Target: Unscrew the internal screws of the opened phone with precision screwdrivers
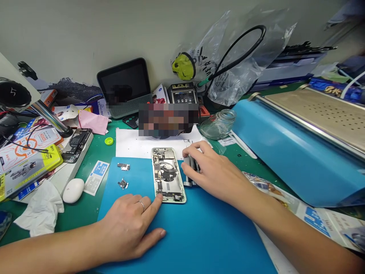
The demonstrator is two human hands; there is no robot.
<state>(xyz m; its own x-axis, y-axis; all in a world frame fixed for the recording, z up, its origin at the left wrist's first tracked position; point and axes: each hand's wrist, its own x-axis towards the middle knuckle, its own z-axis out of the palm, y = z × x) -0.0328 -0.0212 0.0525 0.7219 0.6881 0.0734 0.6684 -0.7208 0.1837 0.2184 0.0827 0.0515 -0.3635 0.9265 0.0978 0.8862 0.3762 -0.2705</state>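
An opened phone body (173,185), pale-edged with its inner parts bare, lies on a blue mat (188,232). My left hand (129,224) rests on the mat, index finger stretched out to the phone's lower left corner and thumb held apart; nothing is in it. Right of the phone, my right hand (209,165) curls its fingers over a dark grey ribbed object (188,179), which it partly hides. I cannot make out its kind. Two small metal phone parts, one (123,166) above the other (123,183), lie left of the phone.
White paper (129,142) lies behind the mat. To the left are an earbud case (73,190), a crumpled tissue (42,209) and boxes (34,167). A glass jar (219,123) and a large blue machine (273,152) stand to the right. A screen device (125,87) leans at the back.
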